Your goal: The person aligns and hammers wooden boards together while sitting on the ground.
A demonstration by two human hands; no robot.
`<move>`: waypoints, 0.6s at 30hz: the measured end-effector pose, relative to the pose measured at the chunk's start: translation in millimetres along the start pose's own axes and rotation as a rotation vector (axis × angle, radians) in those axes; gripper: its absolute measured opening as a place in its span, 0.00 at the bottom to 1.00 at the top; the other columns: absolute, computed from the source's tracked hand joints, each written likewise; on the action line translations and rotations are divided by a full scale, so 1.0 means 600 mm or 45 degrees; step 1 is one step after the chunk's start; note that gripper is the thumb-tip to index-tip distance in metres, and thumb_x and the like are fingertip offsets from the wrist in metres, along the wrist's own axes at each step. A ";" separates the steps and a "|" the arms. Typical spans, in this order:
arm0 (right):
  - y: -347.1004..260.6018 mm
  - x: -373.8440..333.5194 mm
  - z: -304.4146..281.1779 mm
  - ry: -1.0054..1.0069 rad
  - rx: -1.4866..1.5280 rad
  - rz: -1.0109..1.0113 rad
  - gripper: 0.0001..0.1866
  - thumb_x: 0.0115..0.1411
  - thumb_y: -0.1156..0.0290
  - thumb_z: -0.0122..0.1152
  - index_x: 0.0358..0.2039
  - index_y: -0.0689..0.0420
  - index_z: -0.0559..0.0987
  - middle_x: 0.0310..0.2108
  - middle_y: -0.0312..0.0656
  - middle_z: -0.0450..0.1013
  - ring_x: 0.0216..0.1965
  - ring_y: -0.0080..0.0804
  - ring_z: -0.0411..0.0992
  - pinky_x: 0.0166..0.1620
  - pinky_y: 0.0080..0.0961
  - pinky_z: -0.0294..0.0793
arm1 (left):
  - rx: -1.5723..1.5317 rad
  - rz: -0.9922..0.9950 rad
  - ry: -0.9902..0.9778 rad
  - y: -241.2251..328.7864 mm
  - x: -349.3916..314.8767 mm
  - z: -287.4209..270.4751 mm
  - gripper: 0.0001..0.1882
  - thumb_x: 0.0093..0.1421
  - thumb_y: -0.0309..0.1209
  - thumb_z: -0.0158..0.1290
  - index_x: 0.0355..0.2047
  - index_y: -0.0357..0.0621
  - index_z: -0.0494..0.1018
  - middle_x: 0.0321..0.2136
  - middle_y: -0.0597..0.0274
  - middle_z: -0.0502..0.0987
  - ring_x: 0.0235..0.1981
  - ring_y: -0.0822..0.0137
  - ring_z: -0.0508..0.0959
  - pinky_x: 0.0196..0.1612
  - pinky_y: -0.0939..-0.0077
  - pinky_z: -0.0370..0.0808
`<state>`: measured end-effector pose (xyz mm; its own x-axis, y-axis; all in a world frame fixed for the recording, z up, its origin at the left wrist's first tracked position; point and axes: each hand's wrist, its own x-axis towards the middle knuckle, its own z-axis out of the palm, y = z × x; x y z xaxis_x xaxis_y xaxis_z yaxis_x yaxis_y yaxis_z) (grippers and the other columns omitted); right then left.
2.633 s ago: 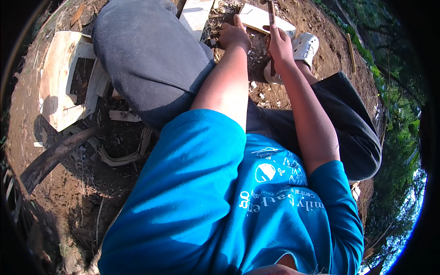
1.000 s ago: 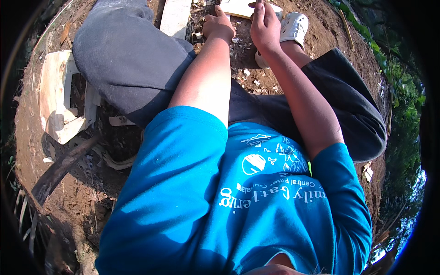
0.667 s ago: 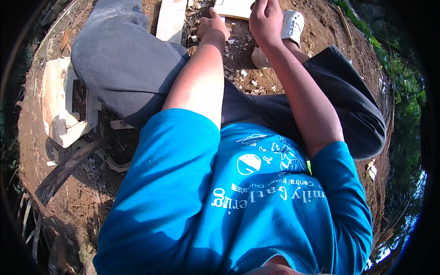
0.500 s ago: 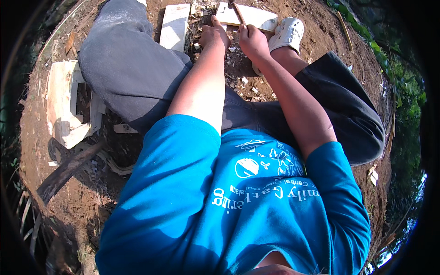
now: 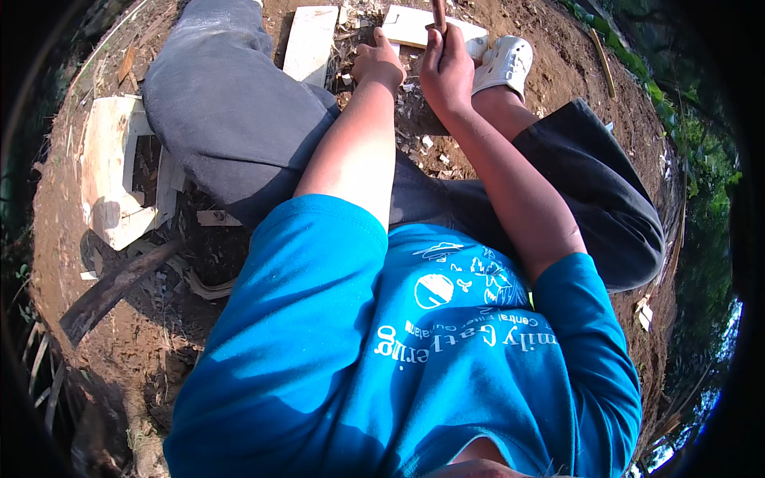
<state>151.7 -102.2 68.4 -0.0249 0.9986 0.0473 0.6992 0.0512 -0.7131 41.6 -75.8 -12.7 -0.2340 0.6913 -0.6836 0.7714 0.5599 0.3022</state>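
Observation:
At the top middle, my right hand [image 5: 447, 73] is closed round a brown stick-like handle [image 5: 439, 14], which points up. The handle's far end is cut off by the frame's edge. Left of it, my left hand [image 5: 378, 64] is low over the ground, thumb stretched forward and fingers curled; what they hold, if anything, is hidden. Just beyond both hands lies a pale wooden board [image 5: 418, 28], its right end against my foot in a white clog [image 5: 507, 64]. A second pale board [image 5: 309, 46] lies left of my left hand, beside my bent leg.
Wood chips [image 5: 427, 142] litter the brown soil between my legs. At the left lies a pale wooden frame [image 5: 103, 171] with an opening, and near it a dark log [image 5: 119, 287]. A thin stick [image 5: 603, 64] lies at the upper right, near green plants [image 5: 709, 179].
My right hand has risen a little and turned the handle from leaning left to nearly upright. My left hand has stayed almost in place.

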 end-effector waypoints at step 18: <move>-0.019 0.000 -0.015 0.001 0.058 -0.001 0.14 0.73 0.59 0.50 0.40 0.59 0.70 0.28 0.62 0.76 0.35 0.70 0.75 0.39 0.59 0.71 | 0.029 0.016 0.001 -0.007 0.006 0.008 0.54 0.61 0.39 0.60 0.78 0.62 0.36 0.68 0.41 0.59 0.63 0.46 0.73 0.60 0.55 0.77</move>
<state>150.4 -102.7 82.9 -0.0246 0.9985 0.0482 0.6661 0.0523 -0.7440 40.7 -78.0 -19.7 -0.2248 0.6986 -0.6793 0.7875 0.5408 0.2956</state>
